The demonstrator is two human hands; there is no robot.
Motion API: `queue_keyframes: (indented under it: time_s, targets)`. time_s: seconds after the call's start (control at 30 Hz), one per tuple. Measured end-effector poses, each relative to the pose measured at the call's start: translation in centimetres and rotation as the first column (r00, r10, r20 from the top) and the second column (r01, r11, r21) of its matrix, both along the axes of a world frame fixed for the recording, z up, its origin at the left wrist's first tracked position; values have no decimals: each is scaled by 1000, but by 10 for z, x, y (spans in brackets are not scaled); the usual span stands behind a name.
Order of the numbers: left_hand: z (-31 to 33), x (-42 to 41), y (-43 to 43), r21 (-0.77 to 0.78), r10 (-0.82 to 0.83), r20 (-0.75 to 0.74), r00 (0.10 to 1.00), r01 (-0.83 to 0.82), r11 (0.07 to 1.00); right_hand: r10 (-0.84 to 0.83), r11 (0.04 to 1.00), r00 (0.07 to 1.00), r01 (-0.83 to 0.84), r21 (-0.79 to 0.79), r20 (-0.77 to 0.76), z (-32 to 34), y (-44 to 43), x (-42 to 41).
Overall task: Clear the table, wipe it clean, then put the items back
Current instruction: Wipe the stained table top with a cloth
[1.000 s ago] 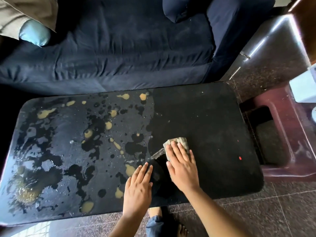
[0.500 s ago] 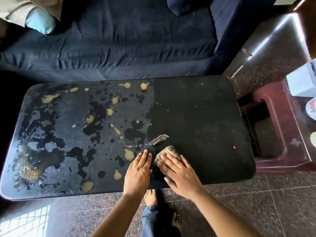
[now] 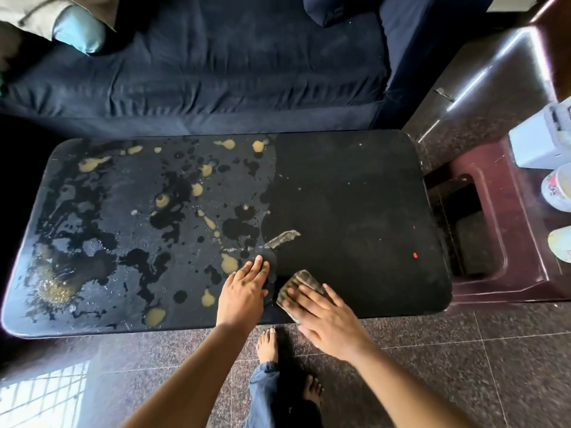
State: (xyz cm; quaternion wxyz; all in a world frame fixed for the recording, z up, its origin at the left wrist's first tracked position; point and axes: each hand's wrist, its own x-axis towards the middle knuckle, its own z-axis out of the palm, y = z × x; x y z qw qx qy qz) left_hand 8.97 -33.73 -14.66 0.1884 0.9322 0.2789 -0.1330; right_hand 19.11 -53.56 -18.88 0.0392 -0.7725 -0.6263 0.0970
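Note:
A black low table (image 3: 355,186) fills the middle of the view. Its left half is wet, with yellow-brown splotches (image 3: 154,316); its right half looks dark and matte. My right hand (image 3: 324,316) presses flat on a grey folded cloth (image 3: 298,285) at the table's near edge. My left hand (image 3: 244,291) lies flat on the tabletop just left of the cloth, fingers together, holding nothing. A grey streak of residue (image 3: 282,239) lies a little beyond the two hands. A tiny red speck (image 3: 415,255) sits to the right.
A dark blue sofa (image 3: 216,66) runs behind the table, with a light blue cushion (image 3: 80,32) at its left. A maroon stool (image 3: 509,242) at the right carries a white box (image 3: 543,143) and cups (image 3: 556,189). My bare feet (image 3: 268,341) stand on the tiled floor.
My right hand has dragged the cloth toward me, from mid-table to the near edge, leaving a grey streak behind. My left hand has stayed flat in nearly the same spot.

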Motion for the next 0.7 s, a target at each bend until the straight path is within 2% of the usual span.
queue_keyframes:
  time_s: [0.03,0.07,0.13,0.2,0.27,0.37,0.47,0.53,0.6,0.7]
  targets:
    - [0,0,0,-4,-2,-6,1000,2,1000,22,1000,999,-21,-13,34,0,-11,12]
    - [0,0,0,-7,-1,-5,1000,1,1000,-36,999,998,37,-21,43,0,-18,19]
    - [0,0,0,-10,1,1,1000,-1,1000,-291,956,957,290,-36,-12,3,-18,14]
    - [1,0,1,-4,-7,6,1000,7,1000,-503,864,860,501,-51,-86,7,0,-14]
    - [2,1,2,3,-18,5,1000,18,1000,-568,821,812,570,-29,-136,7,23,-42]
    - [1,4,5,2,-18,6,1000,18,1000,-428,901,894,434,16,-130,4,39,-60]
    - [1,3,3,26,-25,-12,1000,25,999,-169,985,982,171,14,-88,1,24,-44]
    - [1,2,2,30,-22,-17,1000,22,999,-12,1000,1000,11,-24,-11,0,5,-22]
    - [1,2,3,28,-19,-18,1000,19,999,-23,999,1000,24,-40,11,1,-9,-7]
    - [2,2,3,33,-16,-20,1000,17,999,-173,984,984,172,-36,-31,4,-2,-21]
